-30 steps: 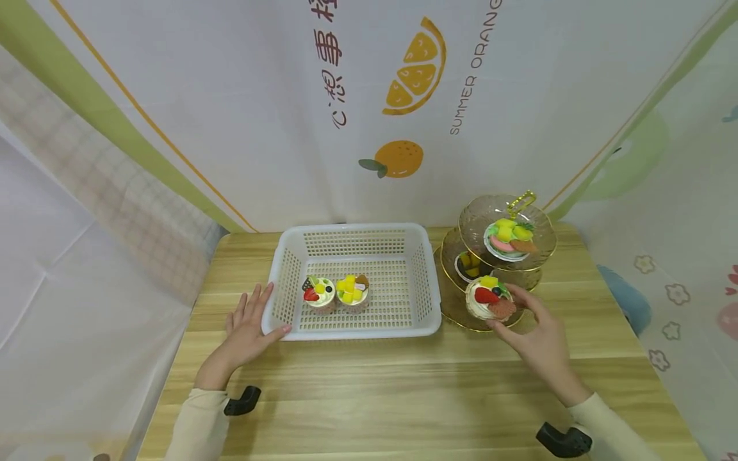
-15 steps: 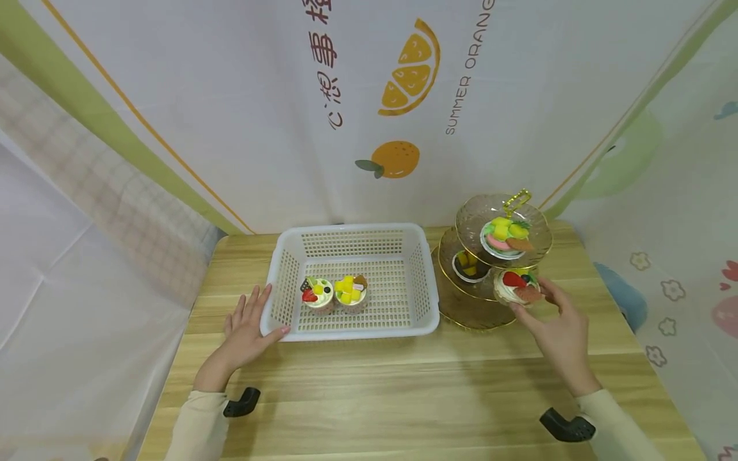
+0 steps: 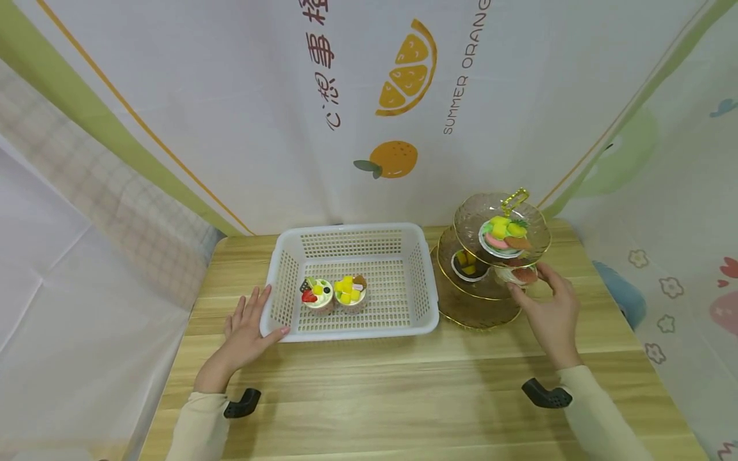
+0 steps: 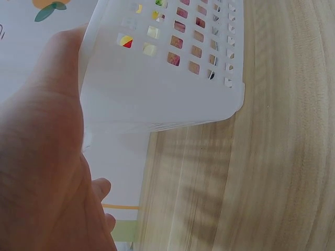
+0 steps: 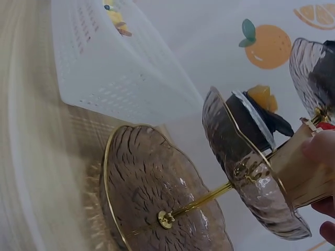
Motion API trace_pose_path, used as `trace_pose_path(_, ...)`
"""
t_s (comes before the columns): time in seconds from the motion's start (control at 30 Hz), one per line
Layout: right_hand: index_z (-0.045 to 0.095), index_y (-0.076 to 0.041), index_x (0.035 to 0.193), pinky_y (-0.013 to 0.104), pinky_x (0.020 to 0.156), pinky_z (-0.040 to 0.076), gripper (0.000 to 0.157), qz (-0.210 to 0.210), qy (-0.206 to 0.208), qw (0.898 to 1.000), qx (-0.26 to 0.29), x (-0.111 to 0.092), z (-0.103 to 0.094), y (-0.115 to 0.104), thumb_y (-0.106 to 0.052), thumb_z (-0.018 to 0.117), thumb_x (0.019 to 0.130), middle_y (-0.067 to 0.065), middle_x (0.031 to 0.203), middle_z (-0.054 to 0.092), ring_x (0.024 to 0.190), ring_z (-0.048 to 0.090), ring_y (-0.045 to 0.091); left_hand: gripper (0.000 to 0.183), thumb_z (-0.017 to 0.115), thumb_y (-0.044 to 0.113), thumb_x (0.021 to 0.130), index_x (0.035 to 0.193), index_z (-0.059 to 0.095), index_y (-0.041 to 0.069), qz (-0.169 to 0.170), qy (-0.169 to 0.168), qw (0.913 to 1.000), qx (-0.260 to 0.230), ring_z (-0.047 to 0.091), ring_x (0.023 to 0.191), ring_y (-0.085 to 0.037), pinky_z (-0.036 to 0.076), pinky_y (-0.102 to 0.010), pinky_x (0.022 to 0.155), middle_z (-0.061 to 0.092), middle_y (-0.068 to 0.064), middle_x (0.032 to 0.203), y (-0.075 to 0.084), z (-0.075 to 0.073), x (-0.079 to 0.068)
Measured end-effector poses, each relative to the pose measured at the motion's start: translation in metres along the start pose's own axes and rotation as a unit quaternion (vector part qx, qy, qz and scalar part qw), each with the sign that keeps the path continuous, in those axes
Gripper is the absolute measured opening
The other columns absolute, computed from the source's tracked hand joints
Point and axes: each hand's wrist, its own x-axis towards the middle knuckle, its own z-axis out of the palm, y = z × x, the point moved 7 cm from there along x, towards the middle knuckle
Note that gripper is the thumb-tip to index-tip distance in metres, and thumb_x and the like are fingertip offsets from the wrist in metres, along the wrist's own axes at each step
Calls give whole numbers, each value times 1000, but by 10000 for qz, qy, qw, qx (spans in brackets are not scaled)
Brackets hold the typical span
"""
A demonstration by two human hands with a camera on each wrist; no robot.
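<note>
My right hand holds a toy cupcake between thumb and fingers at the middle tier of a three-tier cake stand. The glass top tier partly covers this cupcake in the head view; its tan cup shows in the right wrist view, right over the tier. Beside it on that tier sits a dark cupcake with yellow pieces. Another fruit-topped cupcake stands on the top tier. My left hand rests with spread fingers at the left side of a white basket, thumb on its front corner.
Inside the basket, two cupcakes stand side by side, one with a strawberry and one with yellow cubes. All stands on a wooden table. A printed curtain hangs close behind.
My right hand has carried the cupcake from in front of the stand rightward, then in under the top tier. My left hand stays by the basket.
</note>
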Motion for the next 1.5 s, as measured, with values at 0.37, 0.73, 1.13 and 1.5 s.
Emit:
trace_pose_path(0.37, 66, 5, 127, 62, 99, 35, 55, -40, -163, 9997, -154, 10, 9, 5, -8, 88, 78, 24, 117, 67, 118, 52, 42, 97, 67, 46, 95, 164, 5, 18, 0, 30, 10000, -15, -9, 144, -56, -6, -79, 102, 0, -29, 165, -1, 2, -1)
trace_pose_path(0.73, 67, 5, 122, 63, 101, 31, 51, 85, -210, 9992, -328, 12, 11, 4, -10, 88, 78, 27, 118, 67, 116, 52, 46, 98, 67, 46, 95, 164, 4, 18, -17, 25, 10000, -42, -10, 144, -57, -7, -79, 102, -1, -29, 164, -1, 2, -2)
trace_pose_path(1.13, 67, 8, 117, 65, 99, 29, 47, -15, -304, 9975, -633, 13, 15, 9, -9, 87, 78, 30, 116, 66, 112, 52, 50, 97, 66, 46, 95, 164, 5, 17, -25, 45, 10000, -3, -9, 144, -57, -6, -79, 102, 0, -29, 164, 0, 2, -2)
trace_pose_path(1.5, 68, 2, 125, 59, 98, 33, 53, 109, -371, 9979, -517, 13, 12, 11, -12, 89, 79, 26, 115, 68, 115, 50, 43, 98, 66, 48, 95, 165, 4, 19, -22, 39, 10000, 52, -8, 144, -57, -4, -79, 102, 0, -29, 165, 0, 1, 0)
